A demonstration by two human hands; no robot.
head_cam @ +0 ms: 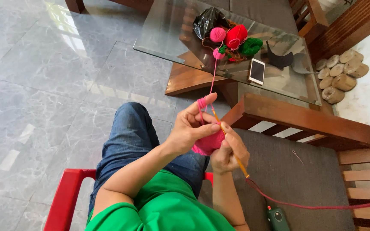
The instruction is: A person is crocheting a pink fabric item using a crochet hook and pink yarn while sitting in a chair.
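Green shirt fills the bottom edge, and just beyond it the left hand and right hand meet over the lap. Between them sits a small pink crochet piece, pinched by the left thumb and fingers, with pink yarn wound round the raised left forefinger and running up and away from the grip to the yarn balls on the glass table. Closed round an orange crochet hook, the right hand holds it mid-shaft, so the tail sticks out behind the fist toward the body and the tip passes forward to the work. I judge the piece to be very light, soft and floppy, with nothing fragile about it, best held right at the edge beside the working loop; the strand looks slack enough to slip unless kept wrapped on the finger, and the hook is thin, stiff and smooth. Most of the crochet piece is covered by both hands, so its shape and size cannot be made out, and the hook's tip and the loop on it are hidden. To the right of the grip lie a grey cushion, a dark red cord and a dark green device cut off by the frame; a white phone rests on the glass.
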